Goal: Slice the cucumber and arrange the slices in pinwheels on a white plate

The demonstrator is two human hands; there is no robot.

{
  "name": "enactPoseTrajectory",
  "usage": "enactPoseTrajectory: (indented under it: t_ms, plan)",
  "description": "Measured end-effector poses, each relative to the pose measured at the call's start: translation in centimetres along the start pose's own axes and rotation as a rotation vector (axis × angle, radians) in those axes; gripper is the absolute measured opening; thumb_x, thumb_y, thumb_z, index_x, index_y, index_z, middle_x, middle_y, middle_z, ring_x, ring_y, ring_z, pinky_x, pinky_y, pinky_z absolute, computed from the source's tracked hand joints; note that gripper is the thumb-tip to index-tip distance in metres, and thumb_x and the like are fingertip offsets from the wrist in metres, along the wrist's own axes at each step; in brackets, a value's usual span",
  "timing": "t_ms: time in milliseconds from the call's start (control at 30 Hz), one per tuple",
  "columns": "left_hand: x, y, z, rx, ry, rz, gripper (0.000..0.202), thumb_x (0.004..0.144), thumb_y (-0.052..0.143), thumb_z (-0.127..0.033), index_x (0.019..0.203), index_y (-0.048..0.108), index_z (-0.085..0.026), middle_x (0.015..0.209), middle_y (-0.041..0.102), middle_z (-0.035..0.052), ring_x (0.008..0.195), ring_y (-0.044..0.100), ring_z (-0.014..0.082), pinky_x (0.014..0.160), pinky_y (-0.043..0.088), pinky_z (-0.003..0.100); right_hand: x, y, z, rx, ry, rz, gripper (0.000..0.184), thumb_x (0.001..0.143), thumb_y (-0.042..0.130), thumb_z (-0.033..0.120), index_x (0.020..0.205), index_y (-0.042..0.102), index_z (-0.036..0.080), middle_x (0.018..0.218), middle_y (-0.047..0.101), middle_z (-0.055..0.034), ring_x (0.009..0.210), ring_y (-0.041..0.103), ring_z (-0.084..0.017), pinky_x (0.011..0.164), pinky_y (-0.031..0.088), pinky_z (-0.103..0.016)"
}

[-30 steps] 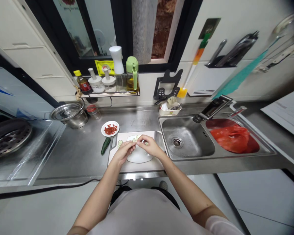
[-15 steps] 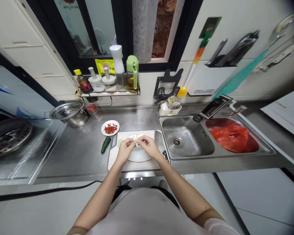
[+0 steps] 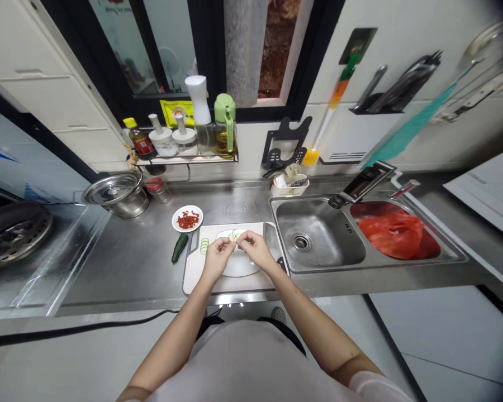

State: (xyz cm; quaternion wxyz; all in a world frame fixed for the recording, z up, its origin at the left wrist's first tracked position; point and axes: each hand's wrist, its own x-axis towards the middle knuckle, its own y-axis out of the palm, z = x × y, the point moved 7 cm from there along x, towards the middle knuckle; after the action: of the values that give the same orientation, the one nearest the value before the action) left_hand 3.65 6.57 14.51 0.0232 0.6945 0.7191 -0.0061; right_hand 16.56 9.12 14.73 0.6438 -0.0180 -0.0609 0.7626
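Over a white plate (image 3: 241, 272) on the cutting board (image 3: 193, 281), my left hand (image 3: 218, 255) and my right hand (image 3: 255, 248) meet with pinched fingertips. Between them is a thin cucumber slice, mostly covered by the fingers. Pale green cucumber slices (image 3: 234, 234) lie at the plate's far side, just beyond the fingertips. A short stack of more cucumber slices (image 3: 204, 246) rests on the board left of my left hand. To the right, a knife (image 3: 281, 262) lies on the board, partly hidden by my right hand and forearm.
Left of the board lie a dark green cucumber piece (image 3: 179, 248) and a small plate (image 3: 174, 221) of red bits. A lidded pot (image 3: 129, 204) and a red-capped jar (image 3: 161, 191) stand farther back. The sink (image 3: 318, 234) is at right, with a red bag (image 3: 396, 234) in its second basin.
Both hands stay over the plate, fingertips together, with only slight finger movement. The whole view has shifted a little.
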Motion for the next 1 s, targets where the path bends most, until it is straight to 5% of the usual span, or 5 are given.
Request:
enactPoseTrajectory:
  t_ms: [367, 767, 1000]
  plan:
    - [1.2, 1.2, 3.6, -0.257, -0.168, -0.008, 0.031, 0.060, 0.075, -0.032, 0.082, 0.059, -0.017, 0.064, 0.058, -0.0038, 0.060, 0.053, 0.0088, 0.065, 0.040, 0.022, 1.0, -1.0, -2.4, 0.021, 0.193, 0.143, 0.008, 0.068, 0.059, 0.026, 0.065, 0.057, 0.019, 0.055, 0.058, 0.0035, 0.049, 0.051, -0.009, 0.048, 0.039, -0.020]
    - [2.6, 2.5, 7.2, -0.120, -0.208, -0.062, 0.024, 0.055, 0.075, -0.025, 0.068, 0.057, -0.016, 0.057, 0.053, -0.0058, 0.054, 0.047, 0.0064, 0.057, 0.035, 0.019, 2.2, -3.0, -6.6, -0.083, 0.399, 0.287, 0.023, 0.065, 0.072, 0.029, 0.061, 0.051, 0.018, 0.043, 0.057, 0.0035, 0.037, 0.051, -0.009, 0.035, 0.034, -0.017]
    - [3.8, 3.4, 10.1, -0.011, -0.245, -0.062, 0.018, 0.058, 0.072, -0.024, 0.069, 0.061, -0.016, 0.058, 0.058, -0.0040, 0.054, 0.051, 0.0072, 0.058, 0.039, 0.019, 2.6, -4.2, -8.4, -0.153, 0.349, 0.304, 0.018, 0.071, 0.068, 0.023, 0.066, 0.051, 0.017, 0.041, 0.053, 0.0067, 0.037, 0.047, -0.006, 0.039, 0.035, -0.015]
